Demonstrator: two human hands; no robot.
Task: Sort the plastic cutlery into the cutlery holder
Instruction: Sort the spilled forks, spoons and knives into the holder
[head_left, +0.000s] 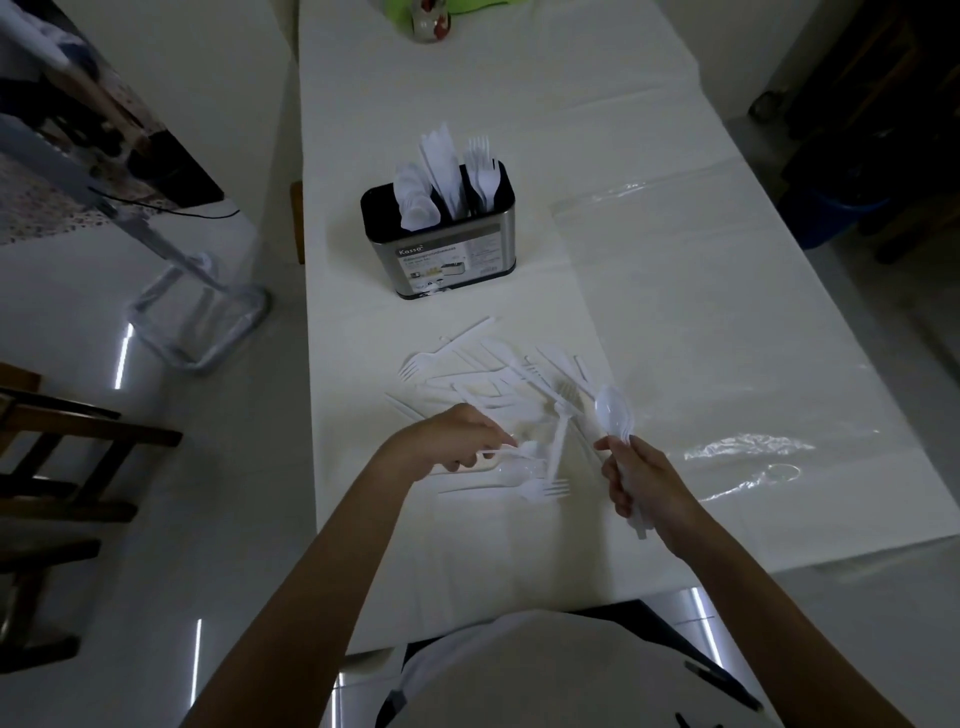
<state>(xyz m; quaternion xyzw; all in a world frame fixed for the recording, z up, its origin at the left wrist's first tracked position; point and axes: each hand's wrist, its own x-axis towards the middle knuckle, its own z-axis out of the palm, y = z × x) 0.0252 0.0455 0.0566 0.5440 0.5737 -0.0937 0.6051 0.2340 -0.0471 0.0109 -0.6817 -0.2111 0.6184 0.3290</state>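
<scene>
A steel cutlery holder (451, 260) with a black rim stands mid-table; spoons fill its left slot, knives the middle, forks the right. In front of it lies a loose pile of white plastic cutlery (498, 384) with forks, knives and spoons mixed. My right hand (644, 486) grips a stacked bunch of white spoons (613, 413), bowls pointing up. My left hand (457, 439) reaches into the near edge of the pile and pinches the handle of a white spoon (519, 451) lying there.
The table (675, 322) carries a white cloth with a clear plastic sheet (727, 447) to the right. A small jar (428, 23) stands at the far end. Wooden chairs (62, 467) and a metal frame (197, 312) are on the left floor.
</scene>
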